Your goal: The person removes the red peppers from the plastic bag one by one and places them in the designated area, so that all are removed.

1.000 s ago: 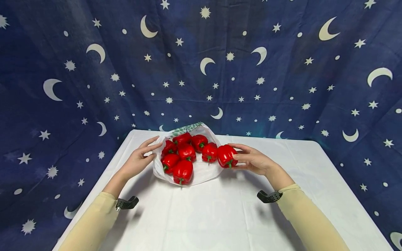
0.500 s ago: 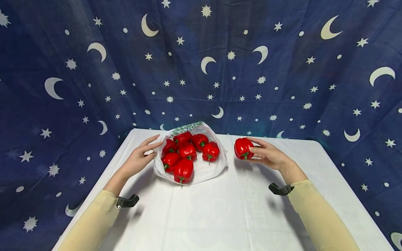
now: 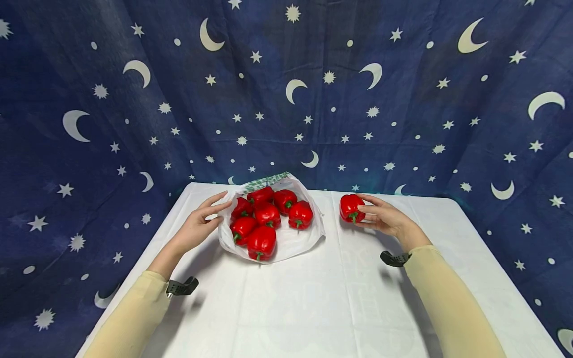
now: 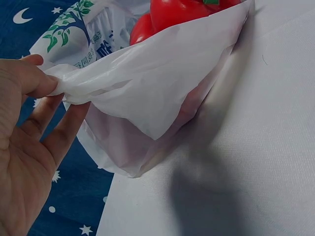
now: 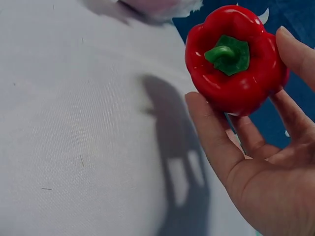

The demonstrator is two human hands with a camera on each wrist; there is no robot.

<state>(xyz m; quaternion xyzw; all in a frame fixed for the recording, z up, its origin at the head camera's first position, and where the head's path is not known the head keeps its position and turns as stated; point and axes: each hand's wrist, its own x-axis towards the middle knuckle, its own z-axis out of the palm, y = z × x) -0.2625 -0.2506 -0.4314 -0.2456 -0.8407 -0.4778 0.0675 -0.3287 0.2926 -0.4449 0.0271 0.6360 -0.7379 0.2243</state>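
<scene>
My left hand (image 3: 199, 226) pinches the left rim of a white plastic bag (image 3: 293, 246), thumb against fingers, as the left wrist view shows. The bag lies on its side with its mouth toward me, and several red bell peppers (image 3: 267, 216) sit inside. Green leaf print (image 4: 66, 27) marks its back. To the right of the bag, my right hand (image 3: 385, 216) grips one red bell pepper (image 3: 351, 208) between thumb and fingertips. In the right wrist view its green stem (image 5: 227, 54) faces the camera, and the palm stays off the pepper.
A white cloth (image 3: 295, 308) covers the table, whose back edge meets a dark blue curtain (image 3: 268, 99) with moons and stars. Black wrist straps (image 3: 182, 287) hang below both forearms.
My right hand has carried its pepper away from the bag's right edge, rightward and slightly back across the table. The left hand and the bag stay nearly where they were.
</scene>
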